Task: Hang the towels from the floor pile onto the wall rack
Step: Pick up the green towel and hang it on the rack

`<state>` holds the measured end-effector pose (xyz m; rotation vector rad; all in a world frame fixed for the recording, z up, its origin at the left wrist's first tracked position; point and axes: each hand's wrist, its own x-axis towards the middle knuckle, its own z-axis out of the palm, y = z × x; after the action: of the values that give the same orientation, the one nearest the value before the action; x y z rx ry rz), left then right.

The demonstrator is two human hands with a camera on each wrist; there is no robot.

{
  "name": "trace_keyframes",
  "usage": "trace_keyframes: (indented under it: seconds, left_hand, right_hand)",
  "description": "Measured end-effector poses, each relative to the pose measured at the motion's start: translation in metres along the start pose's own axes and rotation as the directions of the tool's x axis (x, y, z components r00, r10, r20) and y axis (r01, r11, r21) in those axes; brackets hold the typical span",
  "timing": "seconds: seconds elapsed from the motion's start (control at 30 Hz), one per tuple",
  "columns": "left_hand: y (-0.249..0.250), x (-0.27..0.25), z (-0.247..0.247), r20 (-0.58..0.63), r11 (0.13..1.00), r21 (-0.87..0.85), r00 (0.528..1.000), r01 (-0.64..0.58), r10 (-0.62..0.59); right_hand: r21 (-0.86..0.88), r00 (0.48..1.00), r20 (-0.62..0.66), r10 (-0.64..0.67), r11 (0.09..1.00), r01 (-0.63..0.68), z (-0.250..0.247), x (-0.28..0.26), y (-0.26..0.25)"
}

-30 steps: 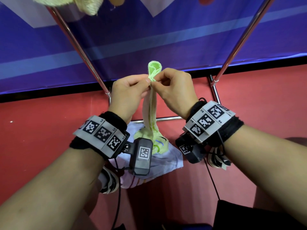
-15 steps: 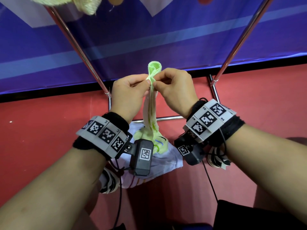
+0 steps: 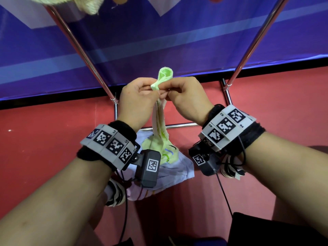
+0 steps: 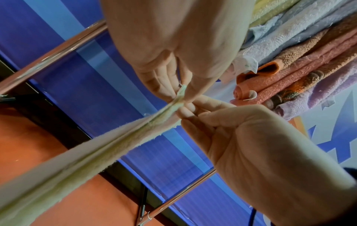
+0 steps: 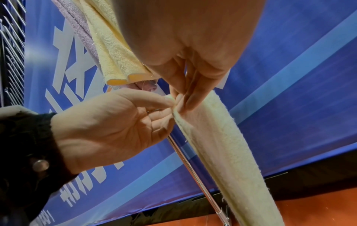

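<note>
- While raised before the rack (image 3: pixel 83 50), left hand (image 3: pixel 137 102) and right hand (image 3: pixel 186 98) both pinch the green towel (image 3: pixel 159 119) at its bunched top.
- Towel's lower end rests on the floor pile (image 3: pixel 177 167).

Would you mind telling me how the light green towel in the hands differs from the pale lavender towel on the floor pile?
The light green towel is lifted and pulled into a narrow bunched strip; the pale lavender towel lies spread on the red floor. The left hand and right hand both pinch the green towel's top; nothing holds the lavender one. The green towel's lower end rests on the lavender towel. Neither hangs on the rack yet.
</note>
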<state>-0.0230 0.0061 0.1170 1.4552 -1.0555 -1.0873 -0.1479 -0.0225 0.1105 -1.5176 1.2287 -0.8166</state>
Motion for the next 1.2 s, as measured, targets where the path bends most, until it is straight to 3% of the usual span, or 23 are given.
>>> trace_keyframes:
  seconds: [0.1, 0.23, 0.3, 0.7, 0.83, 1.03, 1.2]
  left_hand:
    - [-0.001, 0.002, 0.0, -0.02, 0.998, 0.055, 1.0, -0.012, 0.013]
    - [-0.006, 0.005, -0.003, -0.058, 0.99, 0.135, 0.997, -0.049, 0.057]
    - [-0.006, 0.005, -0.003, -0.055, 0.987, 0.152, 0.996, -0.06, 0.069]
    - [-0.008, 0.011, -0.007, 0.025, 0.983, 0.144, 0.993, -0.114, 0.112]
    - [-0.005, 0.011, -0.009, 0.061, 0.985, 0.127, 0.992, -0.118, 0.111]
    - [-0.004, 0.011, -0.014, 0.067, 0.978, 0.158, 0.989, -0.138, 0.129]
    - [-0.006, 0.01, -0.014, 0.047, 0.967, 0.204, 0.988, -0.152, 0.145]
  right_hand:
    - [-0.022, 1.0, -0.002, -0.029, 0.999, 0.029, -0.003, 0.0, 0.0]
    - [-0.105, 0.974, -0.2, -0.107, 0.991, 0.088, -0.012, 0.005, 0.002]
    - [-0.157, 0.966, -0.228, -0.122, 0.984, 0.087, -0.017, 0.008, 0.003]
    - [-0.346, 0.989, 0.056, -0.139, 0.926, 0.15, -0.03, 0.009, 0.012]
    - [-0.426, 0.983, 0.166, -0.083, 0.893, 0.147, -0.035, 0.011, 0.01]
    - [-0.446, 0.977, 0.197, -0.077, 0.88, 0.16, -0.039, 0.01, 0.005]
    - [-0.442, 0.967, 0.203, -0.156, 0.866, 0.233, -0.036, 0.006, 0.005]
